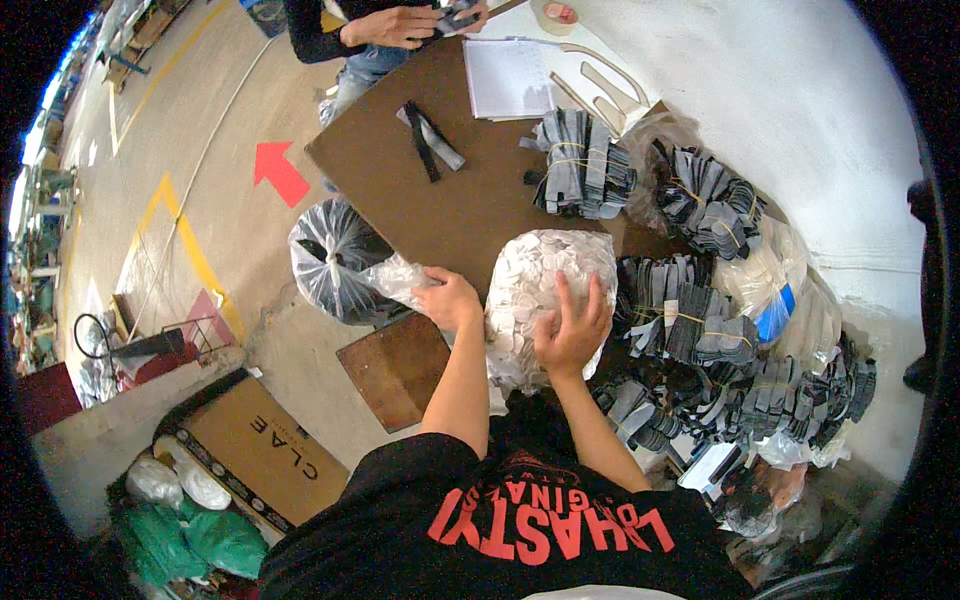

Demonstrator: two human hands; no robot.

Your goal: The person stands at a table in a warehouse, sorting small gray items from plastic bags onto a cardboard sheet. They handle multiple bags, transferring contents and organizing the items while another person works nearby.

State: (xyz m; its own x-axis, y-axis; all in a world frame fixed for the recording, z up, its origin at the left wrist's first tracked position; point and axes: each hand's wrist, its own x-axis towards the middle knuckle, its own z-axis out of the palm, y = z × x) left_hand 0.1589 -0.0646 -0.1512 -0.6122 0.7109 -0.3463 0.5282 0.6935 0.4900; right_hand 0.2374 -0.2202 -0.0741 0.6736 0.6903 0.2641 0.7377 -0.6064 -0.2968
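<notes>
My left hand [447,298] is closed around a gathered end of clear plastic film [398,279]. Whether this film belongs to the white bag or the dark one beside it, I cannot tell. A bulging clear bag of small white flat pieces [532,265] sits at the near edge of the brown table [385,140], in front of my body. On its right side lies my right hand [575,330], fingers spread and pressed lightly against the plastic. To the left of the table is a round clear bag with dark contents [335,265], bunched at its top.
Banded bundles of grey and black strips [580,165] are piled along the right. Two loose strips [430,142], an open notebook [508,78] and cut-out templates [605,90] lie farther off. Another person's hands [405,27] hold something dark. A cardboard box [262,445] stands lower left.
</notes>
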